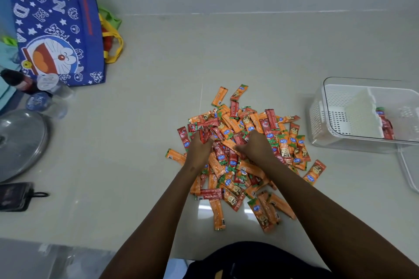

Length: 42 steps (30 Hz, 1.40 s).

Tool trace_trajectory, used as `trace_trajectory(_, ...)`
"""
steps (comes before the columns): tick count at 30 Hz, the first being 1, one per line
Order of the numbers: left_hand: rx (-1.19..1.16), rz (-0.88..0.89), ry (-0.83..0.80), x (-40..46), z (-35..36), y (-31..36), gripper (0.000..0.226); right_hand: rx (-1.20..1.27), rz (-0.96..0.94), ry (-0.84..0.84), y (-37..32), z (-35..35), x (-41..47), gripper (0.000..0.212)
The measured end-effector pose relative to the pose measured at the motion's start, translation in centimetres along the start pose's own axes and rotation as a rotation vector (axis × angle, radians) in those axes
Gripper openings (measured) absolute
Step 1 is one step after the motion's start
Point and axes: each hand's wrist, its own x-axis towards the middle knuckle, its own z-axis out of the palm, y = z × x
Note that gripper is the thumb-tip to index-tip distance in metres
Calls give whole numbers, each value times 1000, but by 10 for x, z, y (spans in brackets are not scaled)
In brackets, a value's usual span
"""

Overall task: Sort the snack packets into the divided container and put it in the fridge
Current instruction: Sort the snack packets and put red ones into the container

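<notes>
A heap of snack packets (240, 154), orange and red, lies on the pale surface (158, 120) near the middle of its front edge. Both hands are in the heap. The left hand (199, 149) has its grip clenched round several red packets (205, 133) at the heap's left side. The right hand (256, 147) has its fingers curled down among the packets at the heap's centre; whether its grip holds any packet cannot be told.

The divided container (328, 97), a clear tub with a white perforated insert and a white partition, stands at the right edge of the surface, well apart from the heap. A few red packets (385, 124) lie in its right compartment.

At the left edge stand a blue cartoon-print bag (56, 29), bottles (45, 97), a metal lid (20, 140) and a dark phone (15, 196).
</notes>
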Motion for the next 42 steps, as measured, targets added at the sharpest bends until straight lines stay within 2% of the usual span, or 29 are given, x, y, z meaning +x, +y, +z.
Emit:
trace_trajectory(2, -10, -20, 1, 2, 2, -11, 92, -32, -1, 1, -2, 4, -1, 29)
trace_trajectory(4, -29, -23, -19, -9, 1, -5, 80, 107, 21, -21, -2, 1, -2, 21)
trace_trajectory(7, -49, -22, -40, -28, -3, 7, 56, 455, 101, -102, 4, -8, -9, 48)
trace_trajectory(11, -197, -39, -109, -44, 1, 18, 58, 775, 188, -261, 22, -22, -20, 77)
trace_trajectory(12, -217, -45, -126, -47, 4, 21, 59, 875, 197, -300, 28, -27, -23, 79)
trace_trajectory(17, -387, -104, -177, -53, 28, 42, 88, 1206, 179, -340, 55, -60, -45, 50)
trace_trajectory(18, -425, -130, -202, -58, 34, 51, 84, 1243, 155, -327, 61, -70, -48, 46)
trace_trajectory(20, -478, -115, -236, -65, 48, 71, 38, 1290, 101, -289, 72, -93, -54, 39)
trace_trajectory(21, -462, -102, -240, -65, 56, 79, 27, 1305, 74, -265, 78, -106, -56, 37)
trace_trajectory(22, -442, -87, -233, -66, 64, 89, 36, 1320, 53, -226, 84, -120, -58, 35)
trace_trajectory(24, -421, -54, -274, -67, 85, 106, 92, 1332, 6, -136, 98, -150, -62, 30)
trace_trajectory(25, -408, -28, -299, -67, 97, 115, 100, 1327, -12, -88, 106, -165, -62, 28)
trace_trajectory(26, -387, -6, -309, -72, 107, 128, 89, 1321, -27, -41, 116, -179, -61, 28)
trace_trajectory(28, -334, 56, -314, -76, 130, 151, 37, 1331, -31, 28, 137, -204, -59, 33)
trace_trajectory(29, -305, 98, -324, -77, 142, 162, 19, 1344, -32, 58, 148, -216, -56, 31)
trace_trajectory(33, -269, 197, -335, -83, 193, 200, 24, 1302, 0, 233, 190, -260, -32, 12)
trace_trajectory(36, -270, 208, -340, -86, 228, 217, 24, 1157, 98, 307, 227, -276, 6, 17)
trace_trajectory(40, -175, 147, -307, -84, 266, 227, 29, 883, 247, 101, 264, -279, 55, 33)
trace_trajectory(42, -165, 119, -303, -80, 278, 229, 31, 731, 248, 37, 267, -277, 65, 30)
